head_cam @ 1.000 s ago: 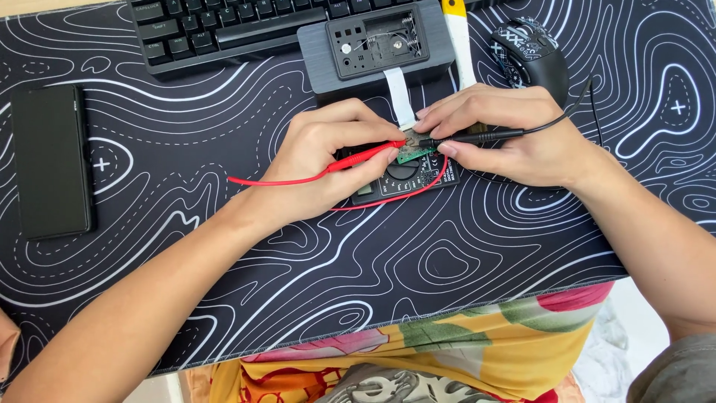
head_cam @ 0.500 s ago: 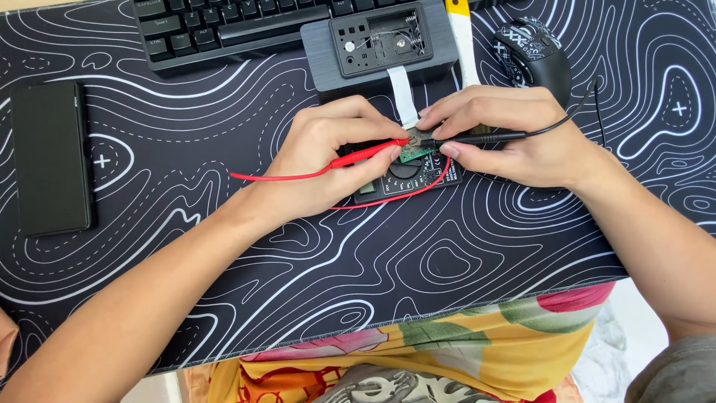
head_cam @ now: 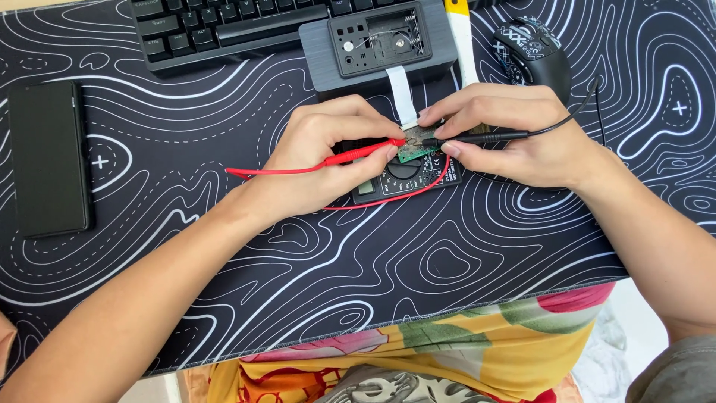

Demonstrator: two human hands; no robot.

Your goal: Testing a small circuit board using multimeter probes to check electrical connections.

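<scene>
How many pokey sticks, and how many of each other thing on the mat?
Probes: 2, red probe in left hand, black probe in right hand
Multimeter: 1
Circuit board: 1
Keyboard: 1
Mouse: 1
Phone: 1
Grey box: 1
Total: 8

So the whole surface is a big black desk mat [head_cam: 186, 298] with white wavy contour lines all over it. Up top there's a black mechanical keyboard [head_cam: 224, 30] running along the far edge, and just beside it to the right sits a grey box-shaped device [head_cam: 380, 52] with a recessed panel and a white ribbon cable [head_cam: 403, 93] coming out the front. Right of that is a black mouse [head_cam: 537, 56] with a white pattern. A black smartphone [head_cam: 48, 157] lies face up at the left side, well apart from everything. Mid-mat there's a black multimeter [head_cam: 403, 179], partly covered, with a red lead [head_cam: 268, 172] trailing across the mat.
</scene>
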